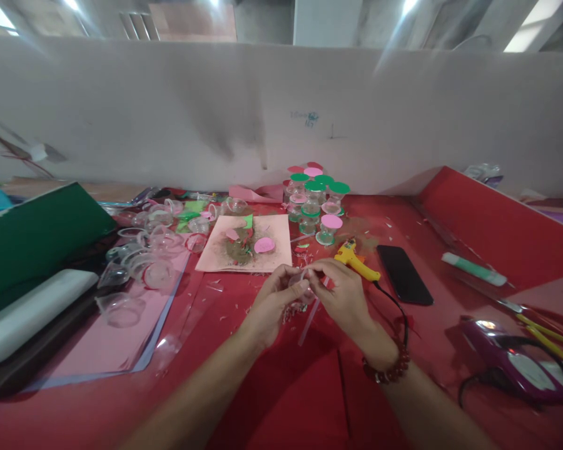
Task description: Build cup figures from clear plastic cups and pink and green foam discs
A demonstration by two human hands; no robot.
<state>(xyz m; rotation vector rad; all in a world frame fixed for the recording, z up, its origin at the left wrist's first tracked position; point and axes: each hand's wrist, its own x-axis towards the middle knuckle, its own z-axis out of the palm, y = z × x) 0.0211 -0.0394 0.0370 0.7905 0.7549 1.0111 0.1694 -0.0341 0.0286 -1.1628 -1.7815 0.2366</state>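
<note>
Between my two hands, over the middle of the red table, is a small clear plastic cup (306,294). My left hand (281,290) is closed on its left side, thumb across the front. The fingers of my right hand (333,284) pinch at the cup's upper edge; any small piece between those fingertips is too small to make out. A clear glue stick (308,322) lies beneath the hands. Just beyond my right hand rests a yellow glue gun (356,259) with a black cord. Ahead on the left, a peach sheet (206,259) carries brown grit and a pink paper disc (264,245).
Stacked clear cups with green and pink discs (331,223) stand at the back. Loose clear cups (154,273) crowd the left, near a white device (37,312). On the right lie a black phone (403,275), a green-white tube (473,269), yellow-handled scissors (544,331) and a purple device (507,359).
</note>
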